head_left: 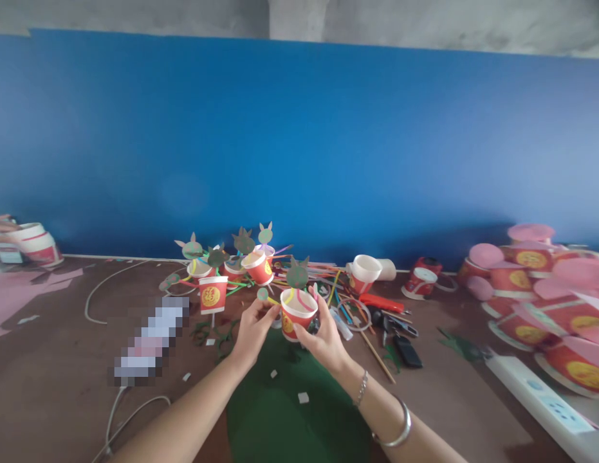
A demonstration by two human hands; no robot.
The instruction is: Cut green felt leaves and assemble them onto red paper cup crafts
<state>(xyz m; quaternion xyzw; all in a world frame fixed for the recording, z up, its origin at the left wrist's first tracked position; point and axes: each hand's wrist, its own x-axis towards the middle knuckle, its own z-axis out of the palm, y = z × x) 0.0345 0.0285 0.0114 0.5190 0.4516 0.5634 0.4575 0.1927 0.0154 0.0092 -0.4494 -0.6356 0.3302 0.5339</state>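
Holding a red-and-white paper cup (298,315) upright in front of the body, the right hand (324,341) curls its thumb and fingers around the cup's right side. The left hand (253,331) has its thumb and fingertips drawn together at the cup's left side, pinching a yellow strip (273,300) that ends in a small green disc (263,294). A green animal head (298,274) with 2 ears rises at the cup's far rim. Cup and hands are at the far end of a dark green sheet (280,411); whether the cup's base touches anything, I cannot tell. White scraps (304,398) lie on the sheet.

Just beyond and to the left stand several similar cups (213,294) with eared heads (192,247). To the right are a plain-rimmed cup (365,275), a clear ring (356,315), a red-handled tool (383,303), a wooden stick (379,357) and a small black object (408,352).

Farther right, cups with pink discs (486,255) are heaped near a white power strip (535,386). Left of the sheet, a pixelated object (152,337) hides its details, with a white cable (110,418) below it. At the far left edge, another person's hand (0,226) is beside a white-and-red cup (43,247), near pink paper (26,296). A blue panel (299,141) stands behind the brown table (72,379).
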